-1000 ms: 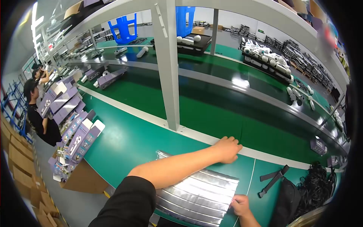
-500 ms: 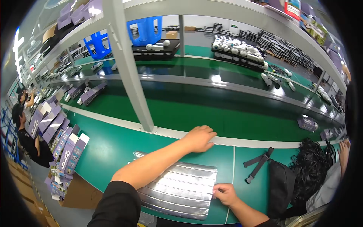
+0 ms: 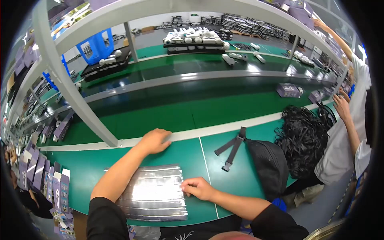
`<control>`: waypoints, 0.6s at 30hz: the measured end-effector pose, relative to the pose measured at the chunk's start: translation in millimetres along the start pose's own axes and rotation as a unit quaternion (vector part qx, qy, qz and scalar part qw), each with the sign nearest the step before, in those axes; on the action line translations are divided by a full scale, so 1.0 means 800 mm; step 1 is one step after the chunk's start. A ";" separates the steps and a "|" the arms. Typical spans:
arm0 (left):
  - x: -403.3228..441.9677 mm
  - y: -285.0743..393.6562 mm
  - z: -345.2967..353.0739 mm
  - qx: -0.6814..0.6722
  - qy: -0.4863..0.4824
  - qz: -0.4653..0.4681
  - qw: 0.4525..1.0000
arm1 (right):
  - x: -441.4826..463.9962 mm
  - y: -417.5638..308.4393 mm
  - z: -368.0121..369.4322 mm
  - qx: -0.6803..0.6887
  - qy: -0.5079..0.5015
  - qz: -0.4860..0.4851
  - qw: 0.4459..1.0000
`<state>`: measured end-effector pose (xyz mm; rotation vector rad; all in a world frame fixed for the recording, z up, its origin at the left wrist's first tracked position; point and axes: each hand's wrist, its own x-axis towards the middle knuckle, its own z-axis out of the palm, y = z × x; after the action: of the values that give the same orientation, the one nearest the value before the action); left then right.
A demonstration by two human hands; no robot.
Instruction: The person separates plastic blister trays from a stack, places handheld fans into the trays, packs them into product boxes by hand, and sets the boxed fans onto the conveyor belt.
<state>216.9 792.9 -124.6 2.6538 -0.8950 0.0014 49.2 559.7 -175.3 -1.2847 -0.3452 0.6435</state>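
A shiny silver plastic sheet (image 3: 154, 193) with parallel bands lies flat on the green table (image 3: 92, 176) in front of me. My right hand (image 3: 198, 189) pinches its right edge between thumb and fingers. Beyond the sheet, my left hand (image 3: 156, 141) rests palm down by the pale rail at the table's far edge, fingers stretched out and holding nothing. My left forearm passes over the sheet's left side and hides part of it. To the right of my hands lies a black bag (image 3: 267, 166) with a strap and buckle (image 3: 234, 150).
A heap of black strips (image 3: 302, 140) lies beyond the bag, near a person in a light shirt (image 3: 344, 148). Purple boxes (image 3: 56, 188) crowd the left end. Across the rail runs a dark green conveyor (image 3: 188, 104), with a grey post (image 3: 76, 96) at left.
My view has turned to the right, so everything sits further left and more of the neighbouring person shows. My right hand stays at the sheet's edge; my left hand stays by the rail.
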 end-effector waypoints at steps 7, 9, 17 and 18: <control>0.000 0.007 -0.005 -0.025 -0.028 -0.006 0.999 | 0.003 -0.002 -0.005 0.033 -0.055 -0.004 0.998; -0.006 0.008 -0.002 -0.033 -0.029 -0.005 0.999 | 0.001 -0.001 0.001 0.034 -0.065 -0.017 0.997; -0.002 0.012 0.003 -0.073 -0.060 0.023 0.995 | -0.003 -0.008 0.001 0.036 -0.069 0.040 0.996; 0.001 0.009 0.001 -0.072 -0.054 0.043 0.995 | 0.000 -0.011 -0.002 0.014 -0.075 0.051 0.996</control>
<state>212.9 786.8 -122.8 2.5003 -1.0045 -0.1800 52.1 557.2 -167.5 -1.2356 -0.3942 0.8323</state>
